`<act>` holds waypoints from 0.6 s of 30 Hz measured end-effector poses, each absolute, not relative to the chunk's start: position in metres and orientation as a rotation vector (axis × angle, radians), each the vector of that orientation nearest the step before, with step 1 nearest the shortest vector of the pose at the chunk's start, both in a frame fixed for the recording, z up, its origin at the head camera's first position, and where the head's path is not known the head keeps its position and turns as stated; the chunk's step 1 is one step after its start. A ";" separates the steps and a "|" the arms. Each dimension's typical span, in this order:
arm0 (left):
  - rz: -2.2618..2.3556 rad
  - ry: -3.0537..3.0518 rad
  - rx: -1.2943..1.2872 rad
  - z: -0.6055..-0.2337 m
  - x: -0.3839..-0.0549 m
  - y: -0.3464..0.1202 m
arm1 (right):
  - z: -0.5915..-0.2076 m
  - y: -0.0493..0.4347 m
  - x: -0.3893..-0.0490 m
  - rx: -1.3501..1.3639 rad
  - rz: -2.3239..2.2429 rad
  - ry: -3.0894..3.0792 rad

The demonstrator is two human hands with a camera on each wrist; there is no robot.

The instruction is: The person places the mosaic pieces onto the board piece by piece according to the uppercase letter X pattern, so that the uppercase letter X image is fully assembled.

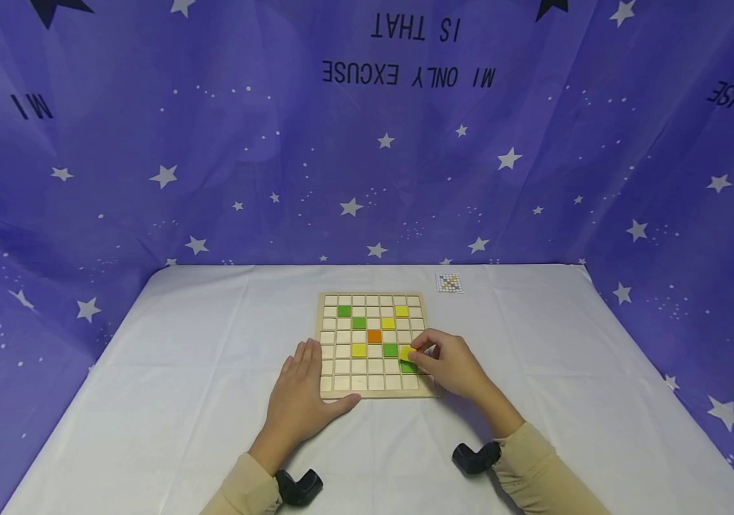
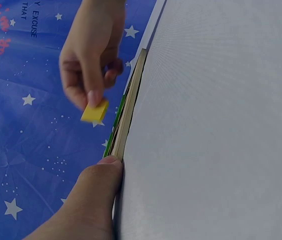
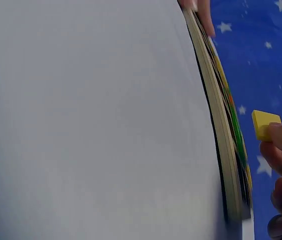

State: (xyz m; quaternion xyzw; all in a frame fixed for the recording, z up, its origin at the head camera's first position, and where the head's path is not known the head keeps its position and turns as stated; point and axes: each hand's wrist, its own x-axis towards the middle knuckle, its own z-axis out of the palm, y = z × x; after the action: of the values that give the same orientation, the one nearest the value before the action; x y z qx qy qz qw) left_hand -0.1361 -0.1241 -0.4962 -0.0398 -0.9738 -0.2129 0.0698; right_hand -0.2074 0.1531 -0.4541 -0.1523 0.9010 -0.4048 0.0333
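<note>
A wooden grid board (image 1: 373,394) lies on the white table, its squares mostly pale. Green tiles (image 1: 344,311) run down one diagonal with an orange tile (image 1: 375,336) among them. Yellow tiles (image 1: 358,350) lie along the other diagonal. My left hand (image 1: 299,393) rests at the board's left edge, fingers straight and thumb out along the near edge. Between thumb and fingers, my right hand (image 1: 453,365) pinches a yellow square tile (image 3: 264,123), raised above the lower right of the board. Below it, a green tile (image 1: 408,368) is partly covered in the head view.
A small printed pattern card (image 1: 449,283) lies beyond the board's far right corner. Black wrist devices (image 1: 299,488) sit at both cuffs. Behind the white table (image 1: 167,343) hangs a purple-blue curtain (image 1: 354,172) with stars and lettering.
</note>
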 end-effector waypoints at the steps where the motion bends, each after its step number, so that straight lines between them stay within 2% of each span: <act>1: -0.639 -2.933 -0.118 -0.496 -0.136 -0.124 | -0.454 0.145 -0.206 -0.485 -1.251 2.758; 10: -0.608 -2.962 -0.115 -0.496 -0.137 -0.125 | -0.459 0.084 -0.196 -0.712 -1.133 2.793; 18: -0.611 -2.937 -0.141 -0.495 -0.136 -0.125 | -0.466 0.055 -0.196 -0.859 -0.987 2.929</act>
State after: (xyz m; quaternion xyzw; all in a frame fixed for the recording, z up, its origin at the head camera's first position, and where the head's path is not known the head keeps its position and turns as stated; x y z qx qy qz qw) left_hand -0.1363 -0.1249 -0.4951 -0.0469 -0.9756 -0.2031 0.0691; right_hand -0.1959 0.0549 -0.4656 -0.2675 0.9126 -0.3074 -0.0331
